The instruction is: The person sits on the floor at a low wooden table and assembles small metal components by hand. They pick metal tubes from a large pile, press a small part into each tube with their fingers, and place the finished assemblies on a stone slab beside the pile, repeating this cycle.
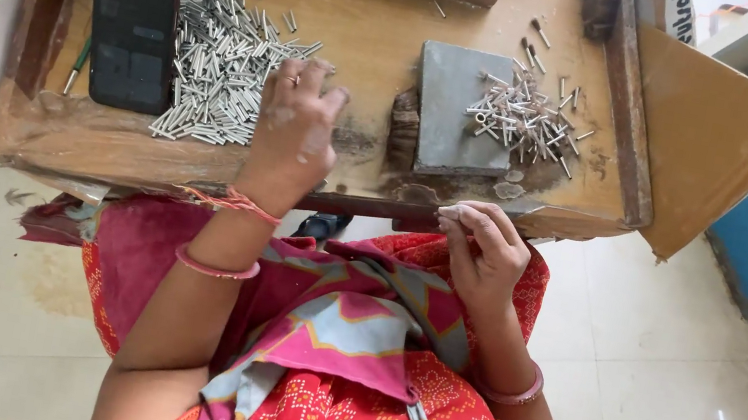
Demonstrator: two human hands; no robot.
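Left hand (295,126) is resting half-curled on the metal pins (216,62), holding nothing visible; right hand (484,249) is pinching one small pin (448,211) at the surface's (384,29) near edge.

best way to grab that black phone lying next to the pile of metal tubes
Take the black phone by its two long edges near the middle, coming straight down from above. It lies flat, screen up, on the wooden tray, so only the thin sides offer purchase. The metal tubes crowd its right edge, so fingers probably need to nudge some aside; the left edge looks freer.
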